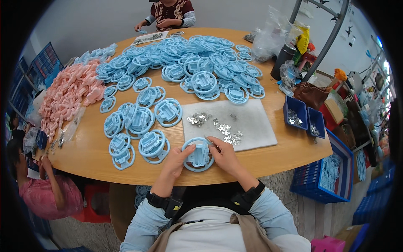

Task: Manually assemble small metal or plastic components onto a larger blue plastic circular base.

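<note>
A light blue plastic ring-shaped part (198, 156), like a toy steering wheel with a boxy recessed centre, is held at the table's front edge. My left hand (178, 159) is closed on its left side, thumb over the rim. At its upper right, my right hand (225, 156) is closed in a pinch; something small and thin seems to show at the fingertips, too small to name. Just beyond lies a white pad (256, 122) bearing small silver metal pieces (228, 133) in loose heaps. More of the blue wheel parts (153, 143) lie to the left of my hands.
A large pile of blue wheel parts (184, 54) covers the far table, beside pink plastic parts (69, 90). Two blue bins (295, 113) of metal pieces stand at right, near a dark bottle (283, 61). Co-workers sit opposite (170, 12) and at left (50, 193). A blue crate (310, 185) stands below.
</note>
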Tool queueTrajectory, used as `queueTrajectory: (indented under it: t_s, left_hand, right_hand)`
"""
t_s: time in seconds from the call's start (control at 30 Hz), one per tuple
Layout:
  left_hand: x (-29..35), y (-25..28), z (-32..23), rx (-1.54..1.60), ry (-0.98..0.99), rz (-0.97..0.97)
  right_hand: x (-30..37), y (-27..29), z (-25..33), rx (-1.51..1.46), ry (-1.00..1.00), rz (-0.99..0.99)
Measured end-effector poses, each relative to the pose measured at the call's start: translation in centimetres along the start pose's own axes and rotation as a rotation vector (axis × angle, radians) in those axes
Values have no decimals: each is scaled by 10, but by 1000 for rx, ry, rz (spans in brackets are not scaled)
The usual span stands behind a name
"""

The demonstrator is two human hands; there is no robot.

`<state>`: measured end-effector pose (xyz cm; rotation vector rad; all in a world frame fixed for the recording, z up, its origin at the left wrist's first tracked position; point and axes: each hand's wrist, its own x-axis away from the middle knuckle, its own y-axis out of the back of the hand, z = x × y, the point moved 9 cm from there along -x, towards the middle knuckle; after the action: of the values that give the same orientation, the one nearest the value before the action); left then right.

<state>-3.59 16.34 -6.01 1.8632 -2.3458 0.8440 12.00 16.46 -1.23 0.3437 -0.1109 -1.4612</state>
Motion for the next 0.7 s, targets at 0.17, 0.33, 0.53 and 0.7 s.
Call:
queueTrajectory:
  t_s: [0.17,0.33,0.53,0.7]
  left_hand:
    - [-1,-8,-15,-14,-176,-33]
    - [-7,2,-5,35,-190,-72]
    - [-7,9,-1,39,-94,-85]
    - [-3,2,-5,74,-79,-72]
  right_hand:
    - [1,1,-2,-34,-4,0]
    - [-25,33,-3,323,128,-63]
    - [-73,84,1,937,213,-173]
    - [-102,63,-23,1282,201,144]
